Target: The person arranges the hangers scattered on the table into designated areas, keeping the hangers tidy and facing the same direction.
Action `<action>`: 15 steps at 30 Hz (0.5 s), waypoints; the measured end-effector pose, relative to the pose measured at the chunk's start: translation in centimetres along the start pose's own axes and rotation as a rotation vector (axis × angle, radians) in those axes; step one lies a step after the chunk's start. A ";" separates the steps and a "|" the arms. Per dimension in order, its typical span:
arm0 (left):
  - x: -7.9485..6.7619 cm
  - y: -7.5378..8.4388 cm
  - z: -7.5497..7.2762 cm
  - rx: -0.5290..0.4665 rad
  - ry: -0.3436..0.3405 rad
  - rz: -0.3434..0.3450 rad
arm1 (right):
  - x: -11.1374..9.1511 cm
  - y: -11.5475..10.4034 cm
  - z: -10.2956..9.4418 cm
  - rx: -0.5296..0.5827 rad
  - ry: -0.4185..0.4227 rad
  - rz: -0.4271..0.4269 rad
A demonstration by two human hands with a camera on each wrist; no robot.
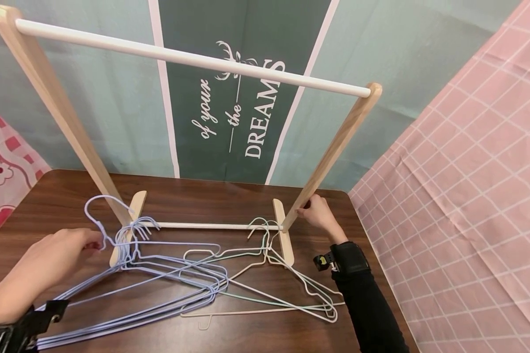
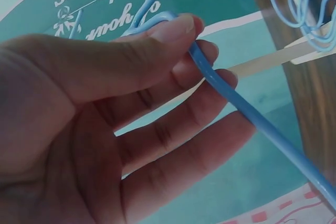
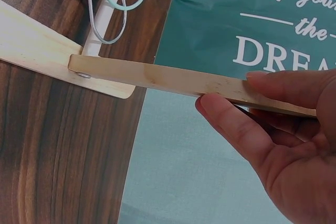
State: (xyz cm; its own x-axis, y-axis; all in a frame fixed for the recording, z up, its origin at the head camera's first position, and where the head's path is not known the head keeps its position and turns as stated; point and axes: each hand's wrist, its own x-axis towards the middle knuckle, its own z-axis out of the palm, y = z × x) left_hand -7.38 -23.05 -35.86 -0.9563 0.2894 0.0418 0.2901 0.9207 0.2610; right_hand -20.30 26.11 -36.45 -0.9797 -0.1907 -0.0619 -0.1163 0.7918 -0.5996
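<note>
From where I stand, the left hand [image 1: 62, 250] is closed in a pinch, thumb against fingers, on a periwinkle-blue coated-wire hanger [image 2: 262, 124] at the near left of the rack. That hanger's open hook rises just above the fingers, toward the left wooden upright [image 1: 72, 117], while its long arms spread right and toward the near edge, over a heap of matching blue hangers [image 1: 125, 250] on the dark brown wood-grain table [image 1: 229, 338].

The right hand [image 1: 319, 213] grips the pale wooden right upright [image 1: 333, 152] low down, near its flat wooden foot [image 1: 287, 250] — the thumb and fingers sit on opposite sides of the post.

A round white top bar [image 1: 194, 60] joins the two uprights, and a thinner white lower bar [image 1: 203, 226] runs between them close to the table. At the right end of that lower bar lies a tangle of white, mint and pale pink hangers [image 1: 267, 250], their hooks gathered around the bar; their arms cross the blue ones midway. Behind stands a teal-and-dark-green cloth with white lettering [image 1: 225, 162]; a pink, white-gridded cloth [image 1: 472, 171] covers the right side.
</note>
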 end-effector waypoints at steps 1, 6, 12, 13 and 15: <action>0.0 0.0 -0.1 0.001 0.003 -0.002 | 0.0 0.0 0.0 -0.003 0.001 -0.003; 0.0 0.2 -1.0 0.015 0.026 -0.003 | 0.0 0.0 0.1 -0.010 0.009 -0.008; 0.4 0.3 -2.7 0.043 0.040 -0.033 | 0.1 0.0 0.1 -0.015 0.008 0.006; 0.4 0.3 -3.0 0.050 0.055 -0.037 | 0.1 0.0 0.1 -0.014 0.005 0.008; 0.6 0.3 -3.4 0.062 0.087 -0.032 | 0.1 -0.1 0.0 -0.013 0.001 0.010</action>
State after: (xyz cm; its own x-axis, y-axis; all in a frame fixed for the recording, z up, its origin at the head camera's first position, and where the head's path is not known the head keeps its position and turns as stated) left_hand -7.96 -23.53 -32.51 -0.9639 0.2382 0.1188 0.2585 0.9444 0.2031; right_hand -20.41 26.04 -36.38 -0.9810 -0.1820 -0.0669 -0.1084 0.8011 -0.5886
